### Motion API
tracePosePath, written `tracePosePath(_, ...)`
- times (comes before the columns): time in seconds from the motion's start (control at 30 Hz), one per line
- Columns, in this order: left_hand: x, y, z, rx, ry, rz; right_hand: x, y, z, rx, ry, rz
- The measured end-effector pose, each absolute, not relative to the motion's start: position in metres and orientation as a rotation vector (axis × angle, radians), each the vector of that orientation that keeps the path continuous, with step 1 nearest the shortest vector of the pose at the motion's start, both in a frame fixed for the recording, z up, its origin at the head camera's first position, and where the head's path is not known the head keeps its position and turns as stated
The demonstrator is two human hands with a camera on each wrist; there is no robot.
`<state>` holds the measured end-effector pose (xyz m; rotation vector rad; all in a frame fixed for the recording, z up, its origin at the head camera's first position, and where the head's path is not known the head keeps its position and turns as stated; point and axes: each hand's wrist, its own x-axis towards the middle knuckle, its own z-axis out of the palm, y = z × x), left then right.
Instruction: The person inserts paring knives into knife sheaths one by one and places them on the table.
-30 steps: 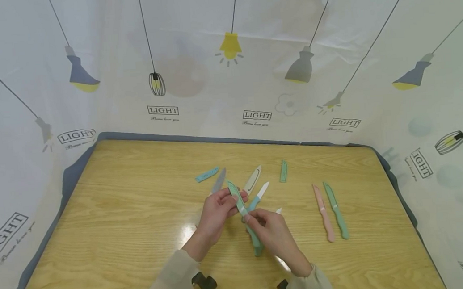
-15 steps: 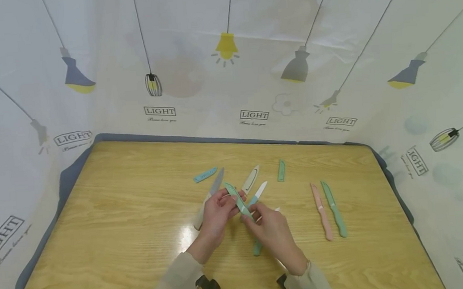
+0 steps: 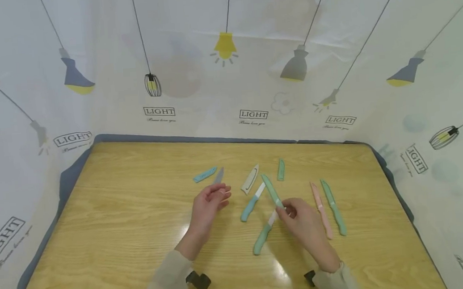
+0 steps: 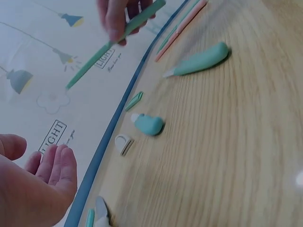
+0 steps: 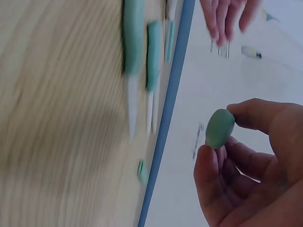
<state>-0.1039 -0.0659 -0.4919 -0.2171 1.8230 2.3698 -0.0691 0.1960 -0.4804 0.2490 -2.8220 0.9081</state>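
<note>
My right hand (image 3: 307,224) pinches a green paring knife (image 3: 271,187) by its handle, above the table, its blade covered by a green sheath. The handle's rounded end faces the camera in the right wrist view. My left hand (image 3: 204,209) holds nothing, its fingers loosely extended over a grey-bladed knife (image 3: 219,176), whose pale handle it hides in the head view. Between the hands lie a blue-handled knife (image 3: 249,210) and a green-handled knife (image 3: 262,240), both with bare white blades. The tip of the held knife overlaps the blue-handled one's blade area in the head view.
Loose sheaths lie farther back on the wooden table (image 3: 119,206): a blue one (image 3: 205,174), a cream one (image 3: 251,180) and a green one (image 3: 281,170). To the right, a pink sheathed knife (image 3: 322,212) lies beside a green sheathed knife (image 3: 334,209). Printed fabric surrounds the table.
Both hands were on the green sheathed knife; the left has let go and drawn back left. The right has carried it to the right, uncovering the blue-handled and green-handled knives.
</note>
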Motion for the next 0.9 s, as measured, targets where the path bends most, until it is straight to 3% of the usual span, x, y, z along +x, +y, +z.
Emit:
tracePosePath(0.4, -0.11, -0.105, -0.492, -0.289, 1.964, 2.324, -0.068, 0.276, -0.473, -0.106, -2.989, 0.857)
tracePosePath(0.9, -0.11, -0.136, -0.494, -0.376, 1.979, 2.358, -0.076, 0.344, -0.489, -0.22, -3.085, 0.688)
